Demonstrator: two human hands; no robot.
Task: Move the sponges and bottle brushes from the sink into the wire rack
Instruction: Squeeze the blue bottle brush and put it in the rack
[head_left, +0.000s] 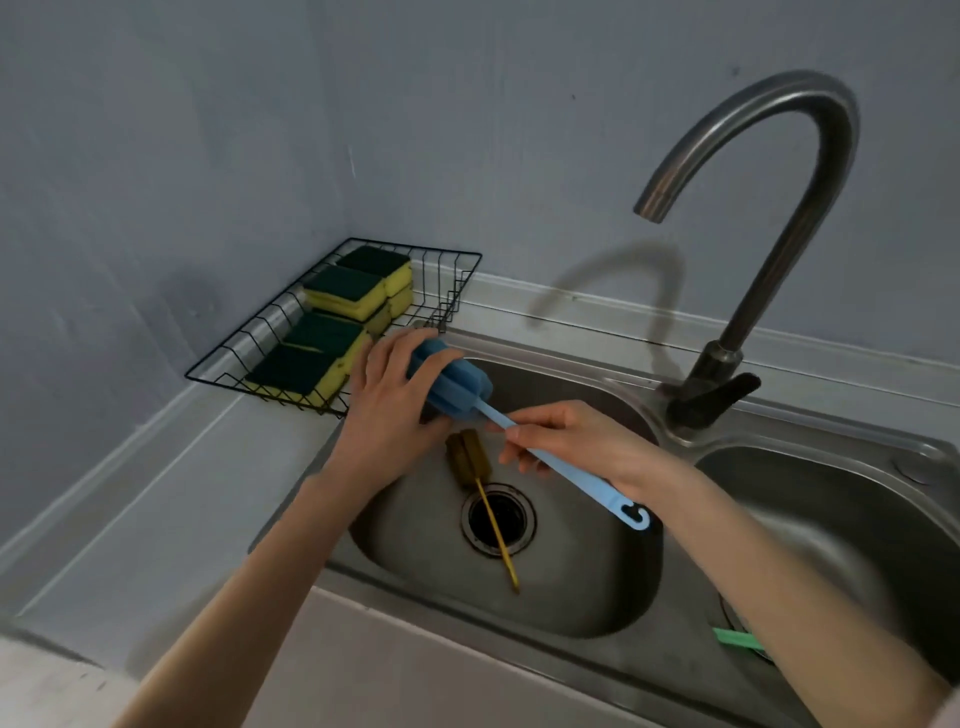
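A blue bottle brush (561, 467) hangs over the left sink basin (587, 587). My left hand (389, 405) wraps its blue foam head, and my right hand (566, 441) pinches the middle of its handle. Below them a yellow-brown bottle brush (470, 457) lies in the basin, its thin handle crossing the drain (511, 514). A green brush handle (737, 638) shows in the right basin, mostly hidden by my right arm. The black wire rack (452, 280) stands on the counter at the back left corner and holds several yellow-and-green sponges (345, 291).
A tall curved steel faucet (748, 312) rises behind the divider between the two basins. The right basin (841, 519) lies beside the left one. A grey counter (182, 493) runs left of the sink, walled at the back and left.
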